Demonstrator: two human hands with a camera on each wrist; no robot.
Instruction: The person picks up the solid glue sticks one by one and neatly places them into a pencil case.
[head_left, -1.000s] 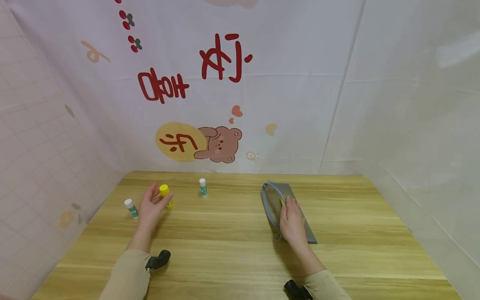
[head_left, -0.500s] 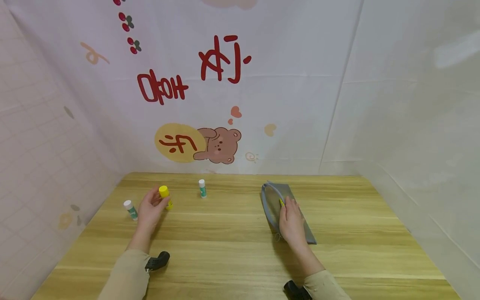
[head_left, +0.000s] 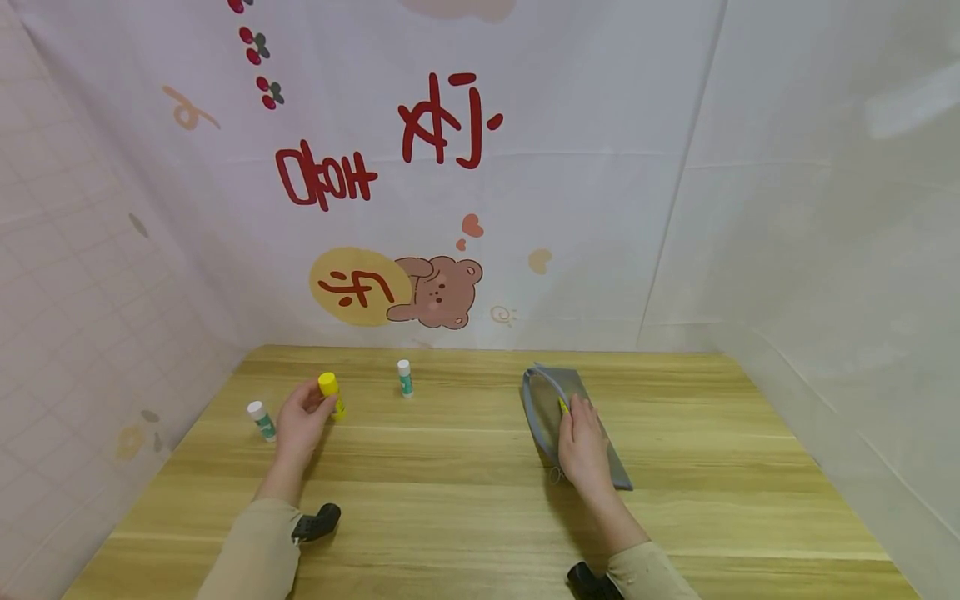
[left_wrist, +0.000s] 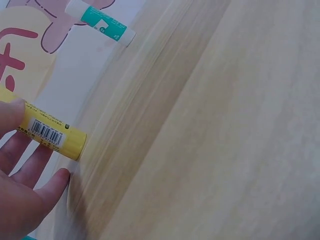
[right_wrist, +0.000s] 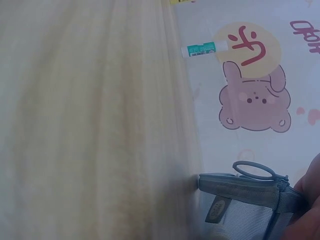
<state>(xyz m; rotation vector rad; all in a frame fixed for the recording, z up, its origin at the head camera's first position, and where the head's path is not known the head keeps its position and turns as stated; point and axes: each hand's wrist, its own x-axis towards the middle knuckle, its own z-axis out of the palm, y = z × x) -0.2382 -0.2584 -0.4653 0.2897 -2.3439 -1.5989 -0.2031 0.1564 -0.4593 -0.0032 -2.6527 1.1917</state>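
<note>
Left hand (head_left: 302, 422) is pinching a yellow glue stick (left_wrist: 55, 133); right hand (head_left: 586, 444) is gripping a pouch (head_left: 547, 412). I am suspecting a slack pinch could topple the stick.

The yellow tube (left_wrist: 47, 131) looks smooth plastic, the grey pouch (right_wrist: 242, 221) fine mesh, the tabletop (head_left: 450, 500) grained wood.

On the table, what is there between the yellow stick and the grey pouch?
The head view shows one green-and-white stick, nearer the yellow stick than the pouch and slightly farther back.
</note>
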